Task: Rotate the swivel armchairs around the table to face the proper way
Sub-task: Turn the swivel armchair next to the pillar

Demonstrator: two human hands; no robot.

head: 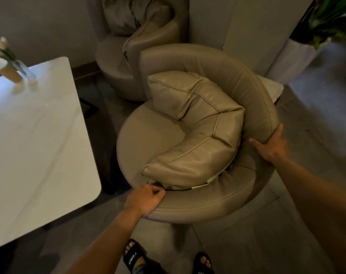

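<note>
A round beige leather swivel armchair (152, 139) stands just in front of me, right of the white table (36, 135). Its curved backrest (237, 76) wraps the far and right side, and a curved cushion (199, 125) lies on the seat. My left hand (146, 199) grips the near rim of the seat, fingers curled over the edge. My right hand (270, 147) clasps the near end of the backrest. A second matching armchair (132, 46) stands behind it by the wall, holding a crumpled cushion.
On the table's far corner stand a glass vase with a pale flower (20, 66) and a paper cup (8, 71). A white planter with a green plant (298, 58) stands at the right. My sandalled feet (134, 258) are on grey floor tiles below the chair.
</note>
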